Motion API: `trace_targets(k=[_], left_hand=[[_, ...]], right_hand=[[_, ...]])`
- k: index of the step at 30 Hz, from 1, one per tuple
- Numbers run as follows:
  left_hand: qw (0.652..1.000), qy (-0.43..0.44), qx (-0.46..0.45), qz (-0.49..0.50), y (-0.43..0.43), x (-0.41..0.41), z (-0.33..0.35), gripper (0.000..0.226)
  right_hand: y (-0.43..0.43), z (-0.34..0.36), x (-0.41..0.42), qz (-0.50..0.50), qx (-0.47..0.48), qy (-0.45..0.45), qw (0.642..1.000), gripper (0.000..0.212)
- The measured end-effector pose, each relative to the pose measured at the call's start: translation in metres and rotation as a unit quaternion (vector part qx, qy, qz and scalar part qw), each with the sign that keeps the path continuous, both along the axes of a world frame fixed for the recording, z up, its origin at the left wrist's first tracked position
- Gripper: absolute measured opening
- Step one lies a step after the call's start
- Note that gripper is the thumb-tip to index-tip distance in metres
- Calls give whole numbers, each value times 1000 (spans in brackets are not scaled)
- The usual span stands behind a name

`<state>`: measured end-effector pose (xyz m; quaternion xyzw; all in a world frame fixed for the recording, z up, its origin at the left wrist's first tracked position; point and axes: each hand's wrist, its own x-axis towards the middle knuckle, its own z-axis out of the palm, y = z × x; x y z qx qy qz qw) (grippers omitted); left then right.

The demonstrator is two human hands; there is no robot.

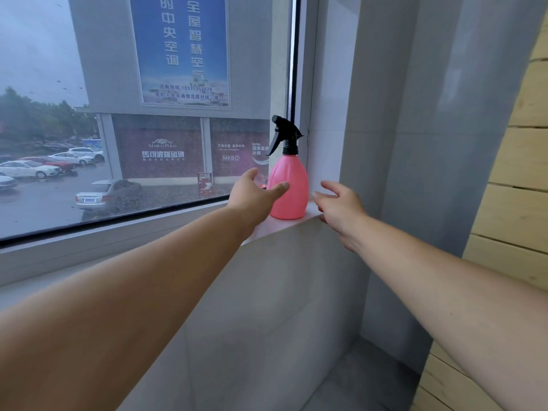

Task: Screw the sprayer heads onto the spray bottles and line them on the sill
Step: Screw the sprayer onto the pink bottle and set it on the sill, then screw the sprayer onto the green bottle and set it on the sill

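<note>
We look down along both bare forearms at a large window [148,114], its glass speckled with rain and showing parked cars and a building with signs outside. Below it runs a pale tiled wall [281,292], and at the far right edge stands a surface of light wooden boards [519,173]. A grey side wall [370,114] closes off the window recess on the right. The sill [267,228] is a narrow pale ledge at the foot of the window, ending against that side wall. On its right end, close to the corner, a pink spray bottle [289,191] stands upright (its base sits flat on the ledge). Our left hand [255,194] reaches to the bottle's left side with its fingers [250,173] spread wide and nearly straight; the thumb lies against the front of the pink body, and the hand has no closed hold on it. Our right hand [341,206] hovers just to the right of the bottle, over the sill's end, with its fingers loosely parted and nothing in them, apart from the bottle. A black sprayer head [286,134] sits on the bottle's neck, its nozzle and trigger pointing left, toward the glass.
</note>
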<state>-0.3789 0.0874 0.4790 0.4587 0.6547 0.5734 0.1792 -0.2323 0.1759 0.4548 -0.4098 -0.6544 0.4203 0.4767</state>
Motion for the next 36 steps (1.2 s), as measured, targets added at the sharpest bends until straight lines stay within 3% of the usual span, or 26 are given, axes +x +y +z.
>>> trace_targets(k=[4, 8, 14, 21, 26, 29, 36], left_hand=[[1000, 7, 8, -11, -26, 8, -2, 86], [999, -6, 20, -43, -59, 34, -12, 65], [989, -34, -65, -129, -101, 88, -71, 48], [957, -54, -205, -200, -103, 149, -187, 56], [915, -44, -331, -229, -100, 182, -282, 66], [884, -32, -406, -229, -100, 192, -334, 73], [871, 31, -441, -216, -101, 211, -431, 57]], right_hand=[[-23, -19, 32, -10, 1, 1, 1000, 33], [-63, -43, 72, -5, -21, 29, 999, 5], [-117, -95, 137, -15, -49, -26, 998, 11], [-142, -192, 196, -19, -97, -141, 985, 8], [-144, -274, 232, -25, -156, -247, 956, 3], [-141, -324, 252, -24, -212, -304, 928, 11], [-127, -438, 282, -83, -334, -344, 874, 26]])
